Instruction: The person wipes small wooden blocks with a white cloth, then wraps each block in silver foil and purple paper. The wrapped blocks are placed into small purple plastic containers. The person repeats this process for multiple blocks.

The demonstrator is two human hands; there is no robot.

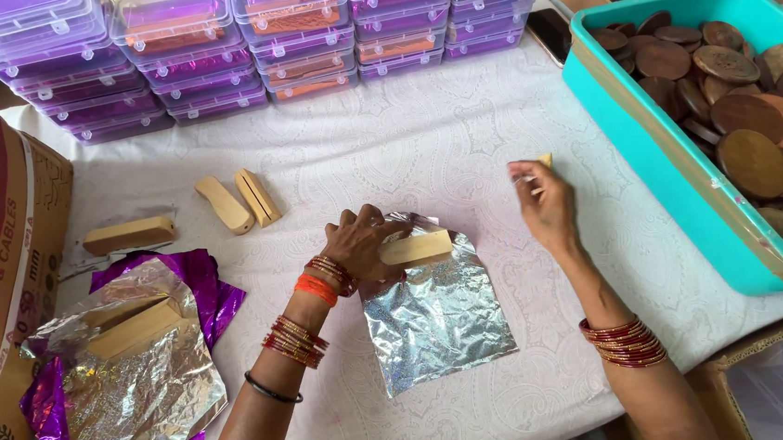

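My left hand presses a light wooden block onto the top edge of a silver foil sheet lying on the white patterned cloth. My right hand rests further right on the cloth, fingers pinched on a small yellowish piece that is mostly hidden. Both wrists carry red bangles.
Three more wooden blocks lie to the left. A stack of silver and purple foil with a block on it sits by a cardboard box. Purple-lidded plastic boxes line the back. A teal tub holds round wooden discs.
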